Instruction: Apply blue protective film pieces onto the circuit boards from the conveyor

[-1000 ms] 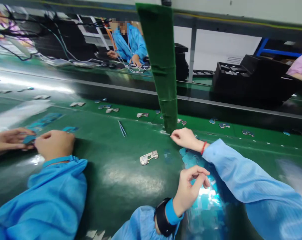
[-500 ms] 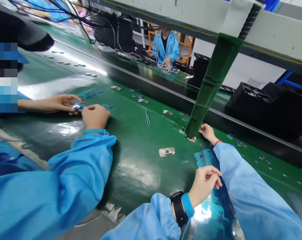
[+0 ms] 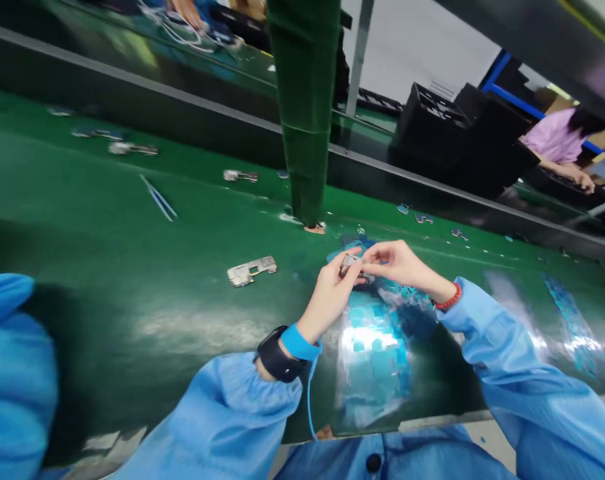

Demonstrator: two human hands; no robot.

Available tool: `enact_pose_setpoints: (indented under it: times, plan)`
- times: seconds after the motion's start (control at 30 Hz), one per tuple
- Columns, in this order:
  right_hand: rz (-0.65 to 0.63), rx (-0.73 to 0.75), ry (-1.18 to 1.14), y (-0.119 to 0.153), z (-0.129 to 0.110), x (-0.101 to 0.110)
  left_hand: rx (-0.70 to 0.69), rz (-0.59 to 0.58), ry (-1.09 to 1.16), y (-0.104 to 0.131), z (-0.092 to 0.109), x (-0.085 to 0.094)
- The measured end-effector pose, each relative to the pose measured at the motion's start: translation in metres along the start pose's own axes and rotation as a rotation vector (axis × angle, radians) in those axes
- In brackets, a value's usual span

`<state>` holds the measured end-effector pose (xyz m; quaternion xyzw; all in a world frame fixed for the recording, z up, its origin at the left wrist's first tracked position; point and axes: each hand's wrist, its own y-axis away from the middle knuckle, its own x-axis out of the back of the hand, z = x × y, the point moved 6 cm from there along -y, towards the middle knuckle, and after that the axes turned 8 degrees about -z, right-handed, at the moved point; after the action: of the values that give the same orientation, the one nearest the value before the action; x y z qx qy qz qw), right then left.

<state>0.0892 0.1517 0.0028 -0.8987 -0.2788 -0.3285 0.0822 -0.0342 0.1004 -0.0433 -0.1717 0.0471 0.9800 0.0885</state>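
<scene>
My left hand [image 3: 333, 288], with a blue band and a black strap at the wrist, is closed on a small metal circuit piece [image 3: 349, 263]. From the right, my right hand [image 3: 398, 265], wearing a red bracelet, pinches the same piece at its right end. Both hands are above the upper end of a clear sheet with blue film pieces [image 3: 375, 360]. Left of them, a larger silver circuit piece [image 3: 252, 271] lies flat on the green mat [image 3: 192, 287]. The fingers partly hide the held piece.
Blue tweezers [image 3: 159, 198] lie at the upper left. Several small boards line the mat's far side near the dark rail [image 3: 207, 110]. A green-wrapped post [image 3: 307, 127] stands beyond my hands. Another person's blue sleeve [image 3: 15, 373] is at the left edge.
The view has turned rightward and down. My hands, apart before, have come together around the small metal piece. The neighbouring person's hands have left the view.
</scene>
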Motion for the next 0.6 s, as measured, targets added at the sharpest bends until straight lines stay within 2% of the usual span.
enact_pose_setpoints:
  times: [0.1,0.23,0.3,0.37,0.47,0.6]
  plan:
    - [0.067,-0.012,-0.010,0.041,0.000,-0.008,0.031,-0.089,-0.028,0.007,0.005,-0.005]
    - [0.203,-0.057,0.093,0.076,0.024,-0.006,0.025,0.016,-0.044,0.011,0.009,0.007]
    - [0.211,-0.068,0.150,0.084,0.039,-0.013,0.016,0.081,-0.081,0.010,0.009,0.014]
    - [0.216,-0.072,0.191,0.087,0.050,-0.024,0.039,0.091,-0.140,0.008,0.007,0.018]
    - [0.271,-0.046,0.234,0.087,0.053,-0.035,0.142,-0.003,-0.212,0.006,-0.001,0.016]
    - [0.375,0.059,0.254,0.093,0.036,-0.032,0.260,-0.131,-0.310,0.009,-0.006,0.007]
